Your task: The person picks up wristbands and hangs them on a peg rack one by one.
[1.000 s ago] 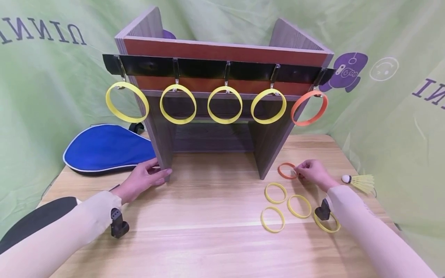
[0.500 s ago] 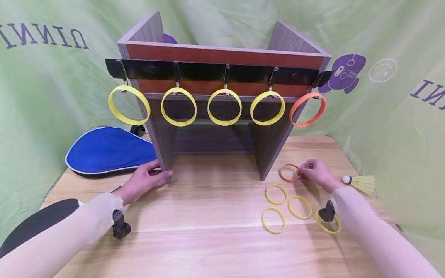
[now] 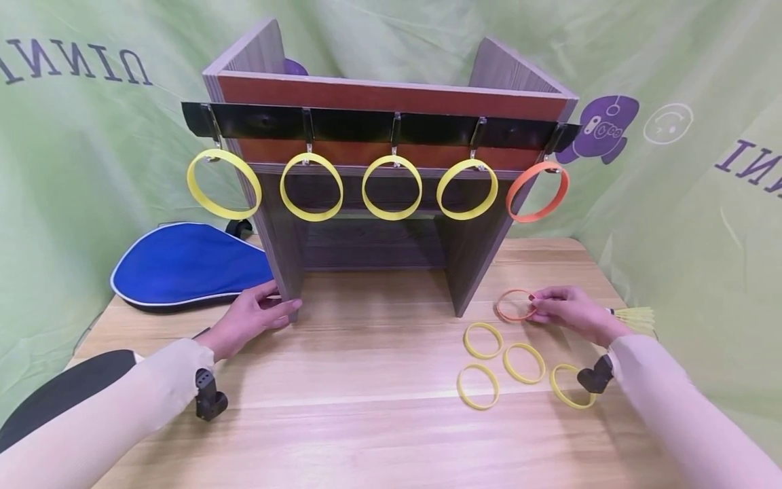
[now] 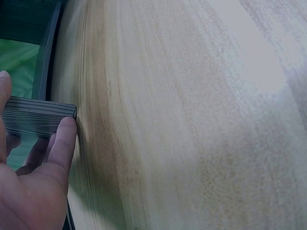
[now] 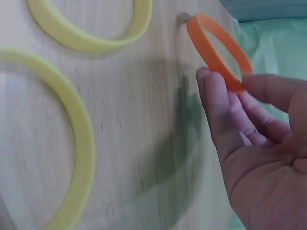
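My right hand point(image 3: 571, 311) pinches an orange wristband point(image 5: 211, 52) between thumb and fingers, at the band's near edge. In the right wrist view that band is tilted, and its shadow falls on the wood. My left hand point(image 3: 247, 318) grips the lower front edge of the grey wooden shelf unit's left side panel point(image 4: 36, 115), thumb on the front edge and fingers behind it. Several yellow wristbands, one of them a yellow wristband point(image 3: 524, 363), lie flat on the table near the right hand. A black hook strip point(image 3: 348, 125) across the shelf's front bears several yellow bands and one orange hanging band point(image 3: 513, 204).
On the table point(image 3: 366, 407), a blue paddle case point(image 3: 189, 265) lies left of the shelf. A black rounded object point(image 3: 67, 387) sits under the left forearm. A yellow shuttlecock point(image 3: 635, 318) is behind the right wrist. Green printed cloth point(image 3: 690, 204) encloses the back and sides.
My right hand has drawn the pinched orange wristband to the right, and now partly covers the shuttlecock. My left hand has kept its grip on the panel.
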`<control>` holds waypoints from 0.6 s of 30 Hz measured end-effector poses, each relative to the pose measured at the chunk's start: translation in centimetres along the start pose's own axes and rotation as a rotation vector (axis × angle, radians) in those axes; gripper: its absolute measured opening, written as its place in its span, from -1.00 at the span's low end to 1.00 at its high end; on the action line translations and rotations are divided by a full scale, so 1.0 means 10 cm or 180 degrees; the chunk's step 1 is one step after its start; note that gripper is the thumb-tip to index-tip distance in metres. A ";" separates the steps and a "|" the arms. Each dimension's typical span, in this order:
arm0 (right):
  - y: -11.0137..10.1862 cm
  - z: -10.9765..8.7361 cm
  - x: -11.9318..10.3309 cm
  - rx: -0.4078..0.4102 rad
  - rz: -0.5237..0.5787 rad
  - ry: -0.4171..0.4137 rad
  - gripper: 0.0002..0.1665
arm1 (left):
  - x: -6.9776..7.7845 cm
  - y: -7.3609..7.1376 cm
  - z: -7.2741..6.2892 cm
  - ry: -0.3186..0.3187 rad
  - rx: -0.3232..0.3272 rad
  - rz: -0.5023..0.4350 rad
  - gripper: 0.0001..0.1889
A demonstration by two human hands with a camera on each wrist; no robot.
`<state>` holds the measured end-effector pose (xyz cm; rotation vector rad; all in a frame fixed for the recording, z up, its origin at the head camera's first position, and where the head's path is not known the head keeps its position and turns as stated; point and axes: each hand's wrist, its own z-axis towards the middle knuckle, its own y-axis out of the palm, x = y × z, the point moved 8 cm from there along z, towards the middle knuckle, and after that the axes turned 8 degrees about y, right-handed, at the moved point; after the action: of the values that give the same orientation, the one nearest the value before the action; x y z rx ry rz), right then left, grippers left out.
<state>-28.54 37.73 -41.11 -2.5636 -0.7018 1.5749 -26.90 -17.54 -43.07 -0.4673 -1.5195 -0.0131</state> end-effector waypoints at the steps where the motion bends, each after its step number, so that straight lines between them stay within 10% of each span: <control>1: 0.00 -0.03 0.00 -0.0055 0.0043 -0.0020 -0.64 | 0.00 0.00 0.00 -0.0001 -0.0002 -0.0002 -0.20; 18: 0.62 -0.50 -0.41 -0.1211 0.0176 -0.0538 -0.81 | -0.01 -0.01 0.00 0.0028 -0.0002 0.0004 -0.22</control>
<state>-23.62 31.47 -36.96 -2.7437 -1.0478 1.8505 -26.91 -17.65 -43.12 -0.4682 -1.5106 -0.0146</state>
